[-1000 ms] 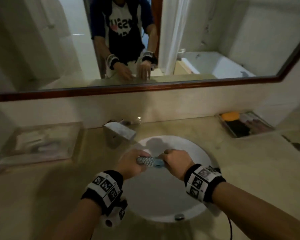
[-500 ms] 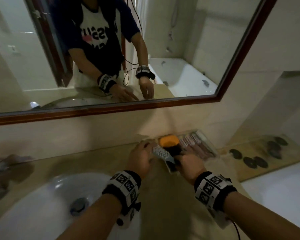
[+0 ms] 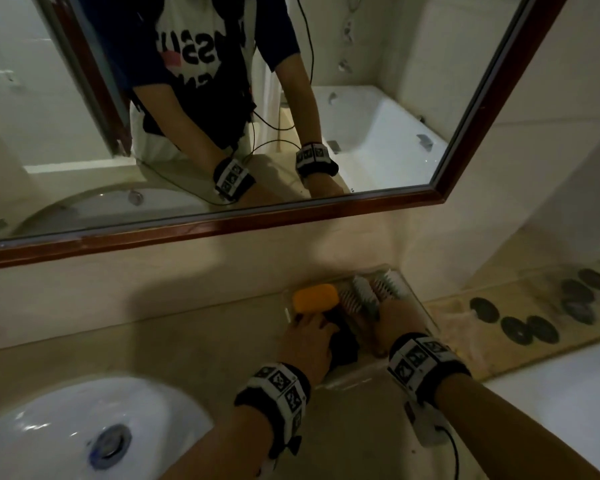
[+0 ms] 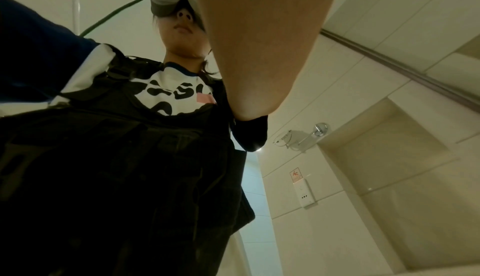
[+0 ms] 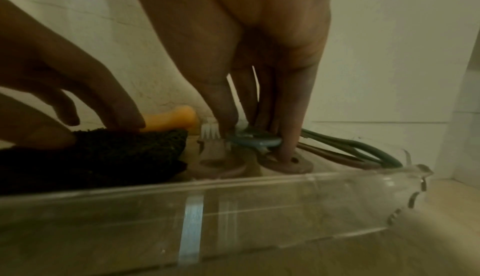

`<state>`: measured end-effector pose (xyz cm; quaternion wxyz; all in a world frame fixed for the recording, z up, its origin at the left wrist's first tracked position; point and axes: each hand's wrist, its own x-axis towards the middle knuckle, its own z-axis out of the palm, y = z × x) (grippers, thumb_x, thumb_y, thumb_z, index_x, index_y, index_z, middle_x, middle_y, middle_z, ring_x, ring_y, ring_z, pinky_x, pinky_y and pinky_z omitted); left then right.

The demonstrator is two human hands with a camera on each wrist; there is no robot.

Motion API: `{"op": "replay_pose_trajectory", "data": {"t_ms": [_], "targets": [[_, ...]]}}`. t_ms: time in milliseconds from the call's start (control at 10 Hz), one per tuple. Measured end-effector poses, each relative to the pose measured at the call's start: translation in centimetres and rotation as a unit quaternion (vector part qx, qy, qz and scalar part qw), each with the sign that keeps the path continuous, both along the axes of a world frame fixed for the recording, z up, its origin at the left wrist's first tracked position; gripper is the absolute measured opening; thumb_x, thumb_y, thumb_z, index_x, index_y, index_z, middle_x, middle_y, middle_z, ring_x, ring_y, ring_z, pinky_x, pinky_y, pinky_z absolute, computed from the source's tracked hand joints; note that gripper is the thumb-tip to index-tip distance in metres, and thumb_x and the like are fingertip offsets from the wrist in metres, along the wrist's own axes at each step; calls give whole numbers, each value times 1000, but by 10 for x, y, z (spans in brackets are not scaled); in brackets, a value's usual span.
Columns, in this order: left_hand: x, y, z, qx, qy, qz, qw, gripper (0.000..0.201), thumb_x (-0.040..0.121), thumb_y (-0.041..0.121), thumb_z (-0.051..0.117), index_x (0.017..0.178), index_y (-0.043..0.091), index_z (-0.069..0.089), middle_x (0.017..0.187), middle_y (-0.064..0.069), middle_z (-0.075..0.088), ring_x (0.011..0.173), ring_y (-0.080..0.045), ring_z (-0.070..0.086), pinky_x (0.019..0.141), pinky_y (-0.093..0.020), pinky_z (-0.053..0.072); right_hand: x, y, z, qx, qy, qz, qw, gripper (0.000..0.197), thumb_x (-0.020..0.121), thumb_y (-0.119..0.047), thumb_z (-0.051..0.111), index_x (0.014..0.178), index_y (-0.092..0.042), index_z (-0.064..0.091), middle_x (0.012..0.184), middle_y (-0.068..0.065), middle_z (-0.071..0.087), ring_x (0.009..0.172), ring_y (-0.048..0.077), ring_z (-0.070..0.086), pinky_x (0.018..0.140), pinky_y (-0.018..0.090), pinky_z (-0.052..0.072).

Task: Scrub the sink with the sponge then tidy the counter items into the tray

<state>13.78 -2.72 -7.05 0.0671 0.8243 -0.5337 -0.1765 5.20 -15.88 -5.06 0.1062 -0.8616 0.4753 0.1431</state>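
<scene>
Tray (image 5: 233, 204): clear, on the bench right of the sink (image 3: 49, 427). Right hand (image 5: 249, 55) fingers pinch a blue brush (image 5: 255, 140) low inside it. Lower flat beside the other brushes, then release. Left hand (image 3: 309, 344) fingers press the dark sponge (image 5: 109, 153), uncurled.

Clear tray (image 3: 340, 381) sits against the back wall, right of the sink (image 3: 49, 427); both hands fill the room above it. Left hand (image 3: 307, 344) over the dark sponge (image 5: 109, 153); right hand (image 5: 249, 65) fingers down among the brushes (image 3: 364, 294). Orange soap (image 3: 315, 297) blocks the far left corner. Bare counter (image 3: 187, 341) between sink and tray gives open passage. Mirror frame (image 3: 222, 225) overhangs the wall.
</scene>
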Motion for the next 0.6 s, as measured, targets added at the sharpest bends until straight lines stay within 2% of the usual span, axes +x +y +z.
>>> {"op": "replay_pose_trajectory", "data": {"t_ms": [100,400,500,600], "targets": [[2,-3,-3,1,-10,-1,1000,43,96,19,44,139,20,44,142,-4,43,135,-24,35,112,-36,29,2,-1,0,-5,29,7,1000,26,98,-14,40,109,-7,63,117,12,65,108,28,61,91,36,50],[3,-1,2,10,12,1,1000,40,95,16,45,135,19,51,139,-5,46,133,-24,38,109,-35,30,3,7,4,-7,58,15,998,19,95,-10,49,109,-5,60,118,12,63,109,28,61,90,36,51],[4,2,9,2,29,11,1000,39,95,16,45,134,19,51,141,-5,45,131,-25,40,107,-35,32,-2,5,7,-2,27,14,1000,22,96,-15,47,109,-5,62,118,14,64,109,30,61,90,37,50],[9,7,24,-2,30,26,999,39,96,16,44,134,20,50,142,-5,44,129,-27,44,105,-37,35,-6,4,18,12,-12,5,1000,29,95,-21,47,117,-5,59,121,16,62,112,32,60,90,37,49]]}}
